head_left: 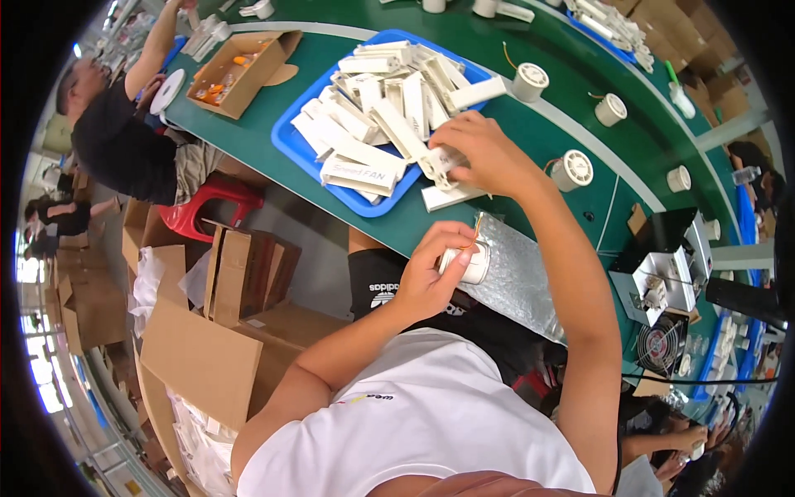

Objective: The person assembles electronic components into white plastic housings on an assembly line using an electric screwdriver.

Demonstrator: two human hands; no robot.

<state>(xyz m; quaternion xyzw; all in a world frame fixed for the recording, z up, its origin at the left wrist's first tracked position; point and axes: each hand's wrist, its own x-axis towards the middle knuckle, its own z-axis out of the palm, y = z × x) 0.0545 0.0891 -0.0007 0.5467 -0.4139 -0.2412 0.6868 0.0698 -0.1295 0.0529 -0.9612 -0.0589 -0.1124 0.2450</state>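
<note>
My left hand [432,269] is closed around a white round fan housing [472,265] with a thin orange wire sticking up from it. It is held over the near edge of the bench, beside a silvery foil-covered sheet [522,282]. My right hand [482,153] reaches to the near right side of a blue tray [291,157], its fingers closed on the end of a white plastic handle piece [436,170]. The tray is heaped with similar long white handle pieces [362,170]. Another white piece [447,197] lies on the bench just under my right hand.
Several white round housings [573,170] stand along the green bench [530,124] to the right. A cardboard box with orange parts [236,74] sits far left, near a seated person [124,137]. A metal fixture [662,265] and black fan [660,344] stand right. Open cartons [203,356] fill the lower left.
</note>
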